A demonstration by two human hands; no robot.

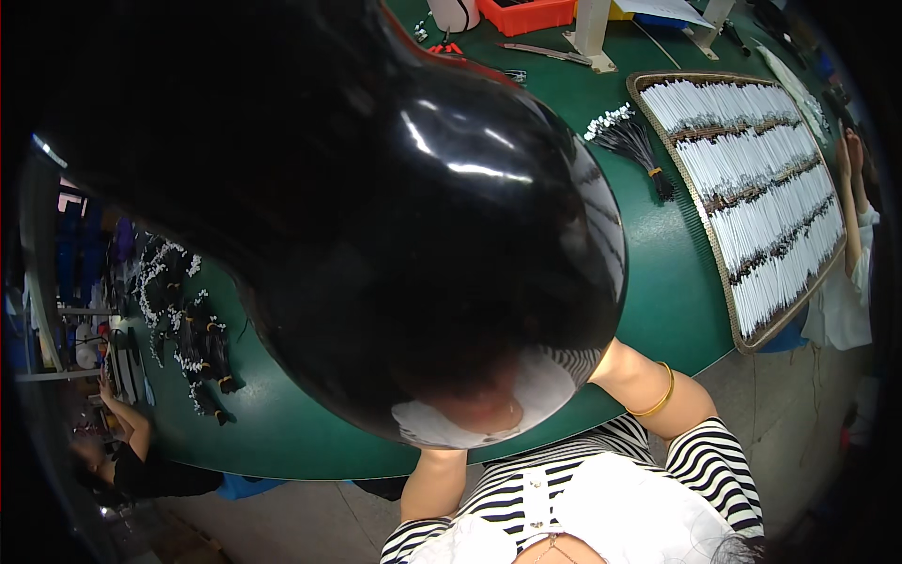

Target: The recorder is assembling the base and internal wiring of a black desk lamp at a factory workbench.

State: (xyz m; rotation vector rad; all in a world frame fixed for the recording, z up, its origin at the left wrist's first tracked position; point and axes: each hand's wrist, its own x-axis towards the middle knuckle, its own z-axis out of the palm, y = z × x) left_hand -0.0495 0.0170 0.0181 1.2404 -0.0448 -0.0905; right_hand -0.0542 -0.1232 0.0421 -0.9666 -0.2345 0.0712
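A large glossy black rounded thing (pixel 451 254), perhaps a lamp head, fills the middle of the head view and covers my work area. Both my hands are hidden behind it. Below its lower edge comes my left forearm (pixel 437 484), and at its lower right my right forearm (pixel 653 385) with a gold bangle on it. What my hands hold or touch cannot be seen. To the right of the black thing lies a bundle of black wires (pixel 639 146) with white connectors, tied with a yellowish band, on the green table (pixel 662 263).
At the right stands a tray (pixel 719 254) with rows of white sleeved wires. More wire bundles (pixel 193 348) lie on the left. Tweezers (pixel 545 52), an orange bin (pixel 526 14) and a metal stand (pixel 590 42) are at the back. Other people's arms (pixel 132 423) show at both sides.
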